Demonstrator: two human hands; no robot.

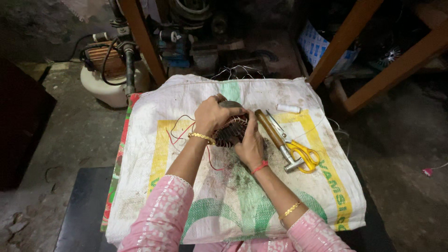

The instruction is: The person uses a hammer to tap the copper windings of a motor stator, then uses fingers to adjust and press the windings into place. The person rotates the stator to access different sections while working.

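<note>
Gripping a round motor winding from both sides, the hands hold it just above the white woven sack covering the surface. The left hand wraps over its top and left edge; the right hand clasps its lower right side. Thin red wires trail from the winding across the sack. Just right of the hands lie a wooden-handled hammer and yellow-handled scissors, touching each other, with a small white spool farther back.
</note>
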